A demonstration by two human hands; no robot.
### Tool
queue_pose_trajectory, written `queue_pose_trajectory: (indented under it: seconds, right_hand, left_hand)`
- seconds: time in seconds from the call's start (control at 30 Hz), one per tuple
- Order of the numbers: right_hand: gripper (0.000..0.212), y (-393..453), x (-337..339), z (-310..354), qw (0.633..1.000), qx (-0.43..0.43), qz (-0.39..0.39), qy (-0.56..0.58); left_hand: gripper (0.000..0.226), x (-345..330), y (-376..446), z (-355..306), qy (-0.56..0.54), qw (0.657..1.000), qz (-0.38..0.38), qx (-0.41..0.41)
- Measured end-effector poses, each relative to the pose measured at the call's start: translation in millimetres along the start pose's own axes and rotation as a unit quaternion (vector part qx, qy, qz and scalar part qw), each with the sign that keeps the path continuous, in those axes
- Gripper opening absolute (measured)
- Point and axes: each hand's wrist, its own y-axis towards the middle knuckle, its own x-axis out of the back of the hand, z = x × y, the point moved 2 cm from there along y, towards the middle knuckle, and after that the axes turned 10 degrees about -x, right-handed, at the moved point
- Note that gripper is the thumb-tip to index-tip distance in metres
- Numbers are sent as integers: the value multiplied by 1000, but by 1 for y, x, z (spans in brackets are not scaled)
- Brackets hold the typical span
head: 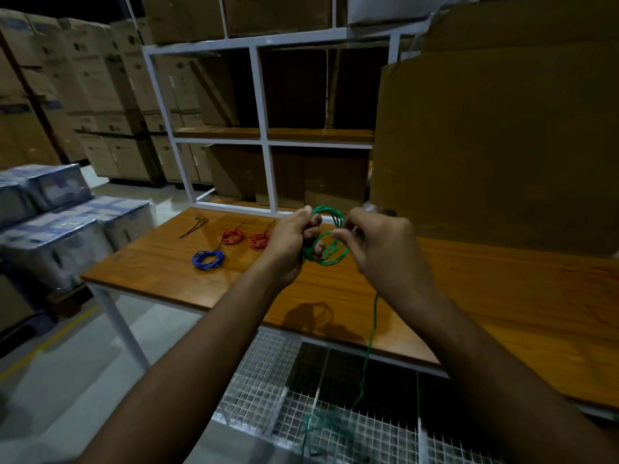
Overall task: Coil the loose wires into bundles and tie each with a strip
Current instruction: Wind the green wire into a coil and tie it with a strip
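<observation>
Green wire coil (326,239) held above wooden table (469,296); left hand (291,242) fingers curled round coil, right hand (375,242) pinching strand, tail hanging down. Blue coil (207,260), two red coils (246,238) on table.

Green wire (330,252), blue coil (207,260)

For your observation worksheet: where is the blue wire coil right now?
In the head view, the blue wire coil lies on the wooden table, left of the hands, in front of the two red coils.
</observation>
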Motion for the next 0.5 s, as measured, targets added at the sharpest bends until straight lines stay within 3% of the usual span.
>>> queue_pose_trajectory:
  seconds: [0.1, 0.17, 0.23, 0.27, 0.4, 0.5]
  right_hand:
    - [21, 10, -6, -12, 998, -55, 14, -9]
    - [12, 21, -7, -18, 992, -76, 95, 27]
    - [21, 31, -4, -23, 978, -75, 185, 55]
    - [23, 36, -2, -25, 976, -70, 195, 67]
    - [7, 50, -9, -35, 980, -114, 121, 111]
    - [34, 53, -25, -53, 969, -171, 144, 107]
  left_hand:
    - [35, -2, -6, 5, -11, 1000, 19, 15]
    - [31, -3, -9, 7, -39, 998, 28, 30]
    - [27, -2, -14, 8, -63, 996, 36, 54]
    - [28, -2, -16, 9, -68, 994, 45, 66]
    - [35, -5, -22, 10, -115, 983, 87, 109]
    - [40, -1, -20, 5, -168, 976, 82, 116]
